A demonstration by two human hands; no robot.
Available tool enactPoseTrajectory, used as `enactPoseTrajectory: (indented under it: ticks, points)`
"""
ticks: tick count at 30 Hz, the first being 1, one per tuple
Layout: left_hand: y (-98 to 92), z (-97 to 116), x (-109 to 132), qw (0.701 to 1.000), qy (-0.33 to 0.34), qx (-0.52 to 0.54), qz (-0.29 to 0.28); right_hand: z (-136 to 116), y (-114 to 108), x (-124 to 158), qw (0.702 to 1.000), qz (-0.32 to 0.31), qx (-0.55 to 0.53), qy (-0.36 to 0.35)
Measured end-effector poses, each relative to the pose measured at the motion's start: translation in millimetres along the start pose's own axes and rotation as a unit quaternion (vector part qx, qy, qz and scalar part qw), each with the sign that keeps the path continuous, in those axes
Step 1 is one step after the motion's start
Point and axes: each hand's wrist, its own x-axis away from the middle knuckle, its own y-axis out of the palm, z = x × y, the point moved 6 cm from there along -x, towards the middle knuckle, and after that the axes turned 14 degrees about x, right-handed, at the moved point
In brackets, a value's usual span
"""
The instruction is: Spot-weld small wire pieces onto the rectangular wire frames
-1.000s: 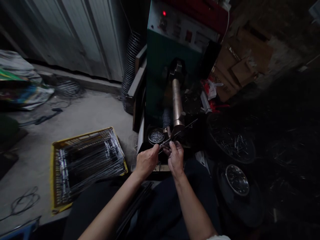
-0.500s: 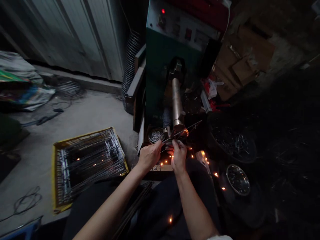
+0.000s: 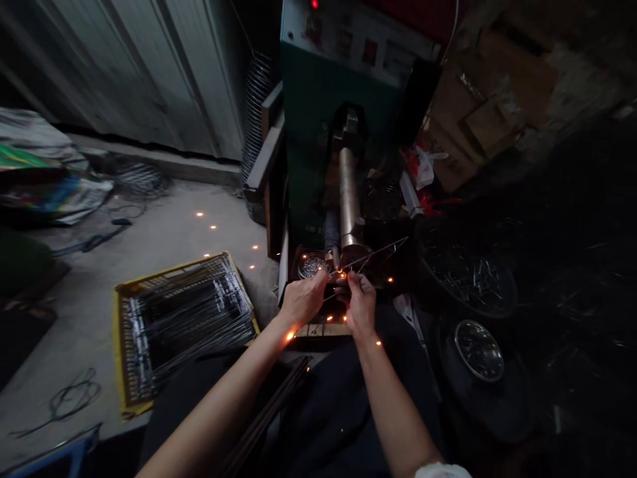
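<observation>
- A thin metal wire piece (image 3: pixel 381 250) slants just under the lower end of a metal cylinder (image 3: pixel 349 192), its far end jutting out to the right.
- The left hand (image 3: pixel 304 297) is closed round the wire's near part, beside a round dish (image 3: pixel 299 269) of small metal pieces (image 3: pixel 313 267).
- The right hand (image 3: pixel 362 302) pinches at the wire between thumb and fingers; the exact fingertip contact is too dim to make out.
- Orange sparks (image 3: pixel 290 336) dot the forearms, the space below the hands and the floor.
- Behind the cylinder stands a green machine (image 3: pixel 308 133) with a red light (image 3: pixel 314 4) lit.
- Dark rods (image 3: pixel 266 418) lie across the person's lap.
- To the left, a yellow crate (image 3: pixel 118 352) holds long metal rods (image 3: pixel 189 325).
- To the right are a dark basin (image 3: pixel 506 302) of metal pieces and, nearer, a shiny-rimmed bowl (image 3: pixel 470 322).
- Corrugated sheeting (image 3: pixel 149 73) and cardboard (image 3: pixel 492 126) fill the background.
</observation>
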Motion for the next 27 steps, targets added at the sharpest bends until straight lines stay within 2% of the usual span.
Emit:
enactPoseTrajectory:
  ticks: [3, 4, 7, 9, 11, 14, 16, 17, 19, 21, 23, 25, 27]
  points:
    - [-3.2, 0, 4, 1.000, 0.018, 0.012, 0.002, 12, -9, 21, 0.997, -0.014, 0.070, -0.021]
    - [-4.6, -2, 8, 1.000, 0.024, 0.018, 0.004, 20, -10, 33, 0.993, -0.037, 0.107, -0.026]
    - [-9.7, -22, 35, 0.999, 0.030, 0.039, 0.008, 60, -6, 76, 0.962, -0.172, 0.214, -0.005]
    - [-16.6, -48, 65, 0.998, 0.014, 0.057, 0.011, 90, -6, 109, 0.926, -0.264, 0.269, 0.020]
    - [-30.0, -84, 103, 0.996, -0.027, 0.075, 0.028, 116, -10, 136, 0.891, -0.328, 0.311, 0.047]
    - [-63.2, -152, 165, 0.980, -0.138, 0.098, 0.105, 140, -16, 162, 0.838, -0.400, 0.366, 0.064]
    - [-85.7, -202, 206, 0.947, -0.230, 0.113, 0.192, 145, -17, 167, 0.816, -0.419, 0.396, 0.049]
    - [-93.3, -227, 224, 0.922, -0.277, 0.125, 0.242, 145, -17, 167, 0.809, -0.420, 0.409, 0.040]
    - [-95.1, -274, 255, 0.857, -0.360, 0.166, 0.330, 146, -18, 164, 0.802, -0.418, 0.424, 0.032]
    - [-78.3, -313, 276, 0.786, -0.424, 0.227, 0.388, 146, -20, 161, 0.801, -0.414, 0.432, 0.031]
    - [-51.0, -340, 286, 0.722, -0.471, 0.284, 0.420, 148, -24, 159, 0.800, -0.408, 0.438, 0.035]
    - [-22.8, -355, 288, 0.673, -0.501, 0.330, 0.432, 149, -29, 159, 0.801, -0.401, 0.443, 0.044]
    - [-0.6, -358, 286, 0.644, -0.514, 0.369, 0.430, 149, -33, 160, 0.804, -0.392, 0.444, 0.050]
